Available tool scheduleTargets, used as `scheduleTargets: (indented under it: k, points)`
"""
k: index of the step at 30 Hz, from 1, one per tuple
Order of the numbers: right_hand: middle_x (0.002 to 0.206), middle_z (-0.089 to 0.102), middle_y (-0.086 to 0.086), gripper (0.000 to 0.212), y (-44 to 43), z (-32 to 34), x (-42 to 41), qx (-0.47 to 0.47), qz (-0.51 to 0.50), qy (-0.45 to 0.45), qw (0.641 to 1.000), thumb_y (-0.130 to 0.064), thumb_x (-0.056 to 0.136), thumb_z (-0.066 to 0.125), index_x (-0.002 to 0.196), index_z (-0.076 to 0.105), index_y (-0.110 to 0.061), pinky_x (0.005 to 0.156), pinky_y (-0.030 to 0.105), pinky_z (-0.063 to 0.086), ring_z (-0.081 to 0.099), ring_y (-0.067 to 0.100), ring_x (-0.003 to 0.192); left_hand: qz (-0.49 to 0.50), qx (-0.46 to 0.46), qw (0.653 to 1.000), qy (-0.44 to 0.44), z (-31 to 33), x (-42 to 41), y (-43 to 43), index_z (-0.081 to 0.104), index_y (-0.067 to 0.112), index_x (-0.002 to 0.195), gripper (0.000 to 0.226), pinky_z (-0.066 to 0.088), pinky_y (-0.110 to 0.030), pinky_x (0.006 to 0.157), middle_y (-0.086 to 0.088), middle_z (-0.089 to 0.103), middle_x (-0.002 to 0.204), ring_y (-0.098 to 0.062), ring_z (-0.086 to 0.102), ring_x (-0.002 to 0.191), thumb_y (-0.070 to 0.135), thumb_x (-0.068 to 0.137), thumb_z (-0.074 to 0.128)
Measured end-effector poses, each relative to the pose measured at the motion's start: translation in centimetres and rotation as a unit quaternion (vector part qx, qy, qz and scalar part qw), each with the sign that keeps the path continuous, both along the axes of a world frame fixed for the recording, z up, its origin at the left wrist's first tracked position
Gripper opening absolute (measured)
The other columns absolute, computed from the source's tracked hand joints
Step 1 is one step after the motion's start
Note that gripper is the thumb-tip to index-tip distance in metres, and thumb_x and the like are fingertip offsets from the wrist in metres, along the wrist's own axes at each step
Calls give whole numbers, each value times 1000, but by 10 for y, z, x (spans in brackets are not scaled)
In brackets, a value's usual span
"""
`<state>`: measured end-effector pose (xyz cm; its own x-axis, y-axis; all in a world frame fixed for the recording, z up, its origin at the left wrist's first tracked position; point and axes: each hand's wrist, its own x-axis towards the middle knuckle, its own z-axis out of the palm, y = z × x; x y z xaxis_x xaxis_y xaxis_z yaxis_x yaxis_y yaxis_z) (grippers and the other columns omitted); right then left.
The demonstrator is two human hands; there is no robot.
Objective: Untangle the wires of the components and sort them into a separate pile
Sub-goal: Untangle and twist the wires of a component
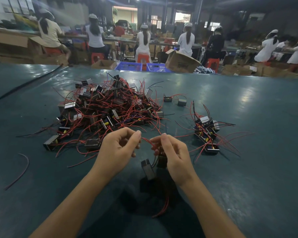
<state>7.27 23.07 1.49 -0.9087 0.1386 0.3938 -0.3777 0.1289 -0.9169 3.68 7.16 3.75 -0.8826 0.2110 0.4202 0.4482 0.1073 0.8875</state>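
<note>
Red wire (147, 140) stretches between a person's two hands above a dark green table (248, 169): the left hand (120, 148) pinches one end in a thumb-and-forefinger grip, and the right hand (174, 153) closes its grip on the other, fingers curled. A black component (162, 161) hangs just under the right palm, with a second component (147, 170) tilted beside it, lower and to the left; more red leads trail from them toward the camera. Beyond the left hand lies the big pile (107, 109) of black and silver components, their red and black wires snarled together. To the right, well apart from it, sits a small pile (207, 134) with its wires fanned outward. Two single components (168, 99) lie between the piles at the far side. A loose wire (23, 167) curves on the table at left. Past the table's far edge, workers (144, 42) in caps sit on red stools (142, 58), backs turned, among cardboard boxes (181, 63) and blue crates (129, 66).
</note>
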Motion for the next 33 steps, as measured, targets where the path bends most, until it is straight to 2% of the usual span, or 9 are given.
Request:
scheduleTargets:
  k: [4,7,10,14,19,24,26,28,33]
  points:
    - [83,69,13,37,2,-4,-3,36,3,-44,998,-41,94,48,91,71,-12,73,39,50,62,31,79,12,67,989,-134,-1,-8,-5,61,14,56,41,46,-19,46,2,57,52,-10,50,44,12,96,56]
    - [85,72,-10,11,4,-10,-2,115,8,-62,991,-33,88,67,94,70,-24,73,16,47,65,3,80,26,149,952,-266,-1,-12,-6,58,16,53,40,46,-19,45,1,55,51,-11,48,42,16,93,58]
    - [93,71,-18,25,6,-14,-2,183,24,-99,978,-26,83,74,107,69,-27,75,6,45,64,-6,89,34,182,936,-300,1,-14,-10,56,18,53,39,46,-22,46,1,55,53,-12,49,43,19,92,57]
    - [98,71,-15,28,5,-13,-2,210,15,-126,969,-23,86,70,113,68,-27,83,20,53,65,-1,91,56,159,946,-278,-1,-15,-10,59,17,58,39,48,-23,47,2,62,58,-12,53,46,20,97,52]
    - [89,70,-15,21,3,-11,-1,187,2,-102,977,-23,87,70,107,69,-25,71,5,42,61,-6,84,57,169,946,-271,-2,-15,-10,54,12,72,30,47,-21,45,0,72,68,-11,61,50,21,99,44]
    - [84,69,-10,15,2,-8,0,164,0,-82,983,-21,82,74,95,67,-25,69,6,43,59,-5,77,13,186,948,-256,-4,-15,-11,50,17,79,29,48,-22,48,5,68,63,-13,63,52,40,97,50]
    - [83,68,-10,15,1,-7,1,158,4,-76,984,-24,81,73,95,67,-25,68,6,43,58,-5,75,5,164,961,-222,-4,-14,-10,50,18,90,35,50,-28,54,4,68,66,-13,62,55,50,81,63]
    - [82,68,-11,17,0,-6,2,155,9,-73,985,-28,78,69,94,66,-25,68,7,43,59,-5,75,9,142,972,-189,-3,-12,-9,50,20,99,44,51,-32,60,3,68,67,-13,62,56,44,68,70]
    - [80,67,-10,12,0,-6,3,134,28,-83,987,-23,79,67,91,65,-26,69,11,47,59,1,74,-7,3,1000,30,-6,-12,-18,69,21,99,16,51,-22,67,3,70,85,-10,65,76,33,88,67]
